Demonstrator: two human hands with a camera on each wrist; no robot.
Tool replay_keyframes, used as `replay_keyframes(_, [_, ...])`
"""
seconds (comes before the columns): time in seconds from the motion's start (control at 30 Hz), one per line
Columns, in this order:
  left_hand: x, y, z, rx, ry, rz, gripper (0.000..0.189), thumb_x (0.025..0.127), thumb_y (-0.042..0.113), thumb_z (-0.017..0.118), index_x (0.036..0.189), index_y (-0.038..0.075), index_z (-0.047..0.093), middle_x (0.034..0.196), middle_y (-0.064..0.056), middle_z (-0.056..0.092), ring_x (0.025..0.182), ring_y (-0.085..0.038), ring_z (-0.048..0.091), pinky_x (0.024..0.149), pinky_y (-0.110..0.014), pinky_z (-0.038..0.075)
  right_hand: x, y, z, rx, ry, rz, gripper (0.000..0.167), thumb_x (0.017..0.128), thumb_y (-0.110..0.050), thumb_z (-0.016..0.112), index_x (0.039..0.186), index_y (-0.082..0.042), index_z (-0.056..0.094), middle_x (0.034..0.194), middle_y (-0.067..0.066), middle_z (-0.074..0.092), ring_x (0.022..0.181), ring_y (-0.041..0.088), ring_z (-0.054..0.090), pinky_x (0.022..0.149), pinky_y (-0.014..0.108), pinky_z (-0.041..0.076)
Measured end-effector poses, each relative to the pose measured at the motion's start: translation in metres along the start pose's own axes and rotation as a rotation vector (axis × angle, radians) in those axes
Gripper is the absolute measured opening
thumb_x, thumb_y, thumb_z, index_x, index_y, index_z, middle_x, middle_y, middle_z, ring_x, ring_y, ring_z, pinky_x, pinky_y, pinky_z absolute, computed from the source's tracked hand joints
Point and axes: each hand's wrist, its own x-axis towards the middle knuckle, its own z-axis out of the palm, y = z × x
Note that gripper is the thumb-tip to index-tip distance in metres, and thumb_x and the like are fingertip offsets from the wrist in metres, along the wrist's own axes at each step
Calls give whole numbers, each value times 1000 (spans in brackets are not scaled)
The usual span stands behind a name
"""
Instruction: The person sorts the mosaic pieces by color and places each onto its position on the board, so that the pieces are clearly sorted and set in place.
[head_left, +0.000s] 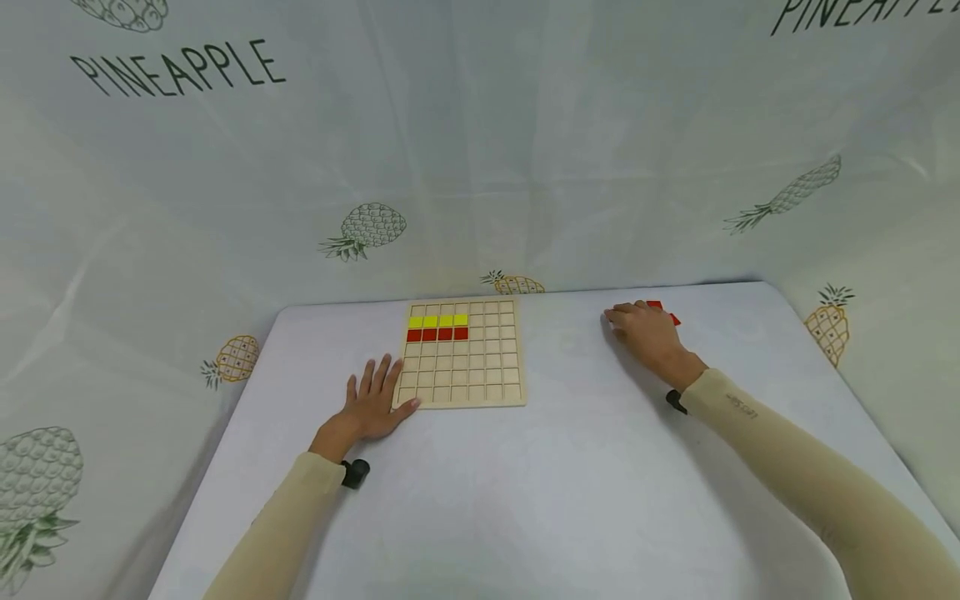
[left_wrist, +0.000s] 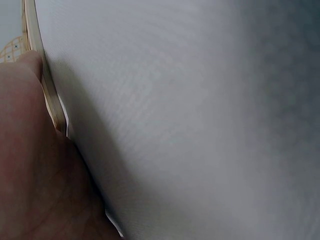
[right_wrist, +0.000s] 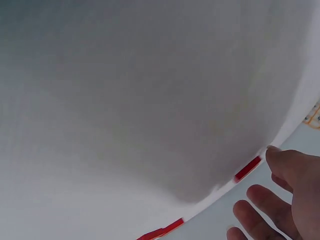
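A square wooden grid board lies on the white table. Its upper left cells hold a row of yellow tiles above a row of red tiles. My left hand rests flat with spread fingers at the board's lower left corner; the left wrist view shows it against the board's edge. Off to the right, my right hand hovers low beside loose red tiles, partly covering them. In the right wrist view its thumb and fingers are apart, with one red tile close to the thumb tip.
A pale cloth printed with pineapples and lettering hangs behind and beside the table. The board and the loose red tiles lie near the table's far edge. Dark wrist cameras sit on both wrists.
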Motion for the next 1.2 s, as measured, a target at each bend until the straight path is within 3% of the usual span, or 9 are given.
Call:
replay_keyframes(0.27, [1, 1, -3, 0, -10, -2, 92, 107, 55, 49, 169, 3, 5, 176, -24, -6, 161, -49, -8, 123, -72, -6, 3, 14, 2, -37, -37, 11, 34, 94, 7, 70, 128, 1, 73, 125, 21, 75, 103, 44, 70, 76, 58, 61])
replay_keyframes(0.47, [1, 1, -3, -3, -16, 2, 91, 107, 54, 48, 169, 4, 4, 176, -23, -7, 161, -48, -9, 123, -72, -7, 9, 19, 2, -53, -118, 14, 37, 96, 3, 72, 133, -1, 71, 132, 20, 72, 114, 44, 68, 88, 59, 59])
replay_keyframes(0.73, [1, 0, -5, -29, -27, 1, 91, 107, 54, 48, 169, 4, 4, 176, -23, -8, 161, -48, -12, 123, -71, -10, 12, 12, 0, -67, -175, -14, 37, 96, 10, 67, 131, -1, 73, 130, 21, 72, 115, 44, 67, 79, 55, 62])
replay_keyframes(0.93, [0, 1, -6, -27, -38, -2, 92, 107, 56, 48, 170, 5, 3, 176, -22, -9, 161, -47, -12, 123, -71, -10, 13, 11, 2, -78, -172, 8, 34, 95, 11, 69, 124, -4, 78, 119, 20, 76, 110, 41, 66, 83, 54, 61])
replay_keyframes(1.2, [0, 1, -8, -31, -54, -7, 92, 108, 58, 46, 170, 6, 2, 176, -21, -10, 161, -46, -13, 123, -70, -11, 13, 10, 1, -159, -181, 11, 33, 91, 14, 72, 115, -7, 81, 104, 18, 75, 98, 38, 66, 75, 52, 62])
